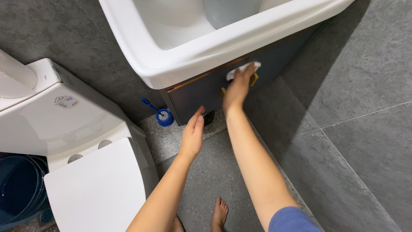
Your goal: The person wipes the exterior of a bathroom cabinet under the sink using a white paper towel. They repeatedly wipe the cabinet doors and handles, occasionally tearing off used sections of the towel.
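My right hand [237, 88] presses a small white cloth [243, 69] against the dark blue door of the cabinet [195, 96] under the white washbasin [201, 47], right beside a gold handle [254, 79]. My left hand [193, 134] hangs free in front of the cabinet's lower left corner, fingers straight and together, holding nothing and touching nothing. Both forearms reach forward from the bottom of the view.
A white toilet with a shut lid [92, 189] and tank [51, 107] stands on the left. A blue toilet brush [162, 115] sits on the floor between toilet and cabinet. A dark blue bucket [19, 189] is at far left. My bare feet [219, 212] stand on grey tiles.
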